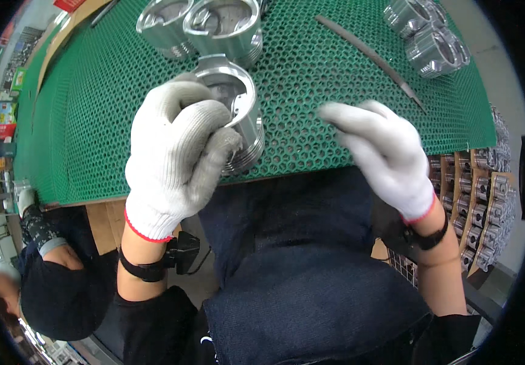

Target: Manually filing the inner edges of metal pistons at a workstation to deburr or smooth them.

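My left hand [174,146], in a white knit glove with a red cuff, is closed on the left side of a shiny metal piston [249,125]. The piston's hollow, open end faces up, and ring grooves show around its lower part. Its left side is hidden behind my gloved fingers. My right hand [381,149], gloved the same way, hangs over the front of the mat, apart from the piston. Its fingers point left, spread from the thumb, and nothing shows between them. Beyond it, a long grey file [366,50] with a narrow tang lies slanted on the green mat [311,85].
Two more pistons [223,27] stand just behind the held one. Another group of pistons [429,42] sits at the far right. Below the table's right end is a rack [478,201] full of pistons. At the lower left, a person in a black cap [62,298] sits close by.
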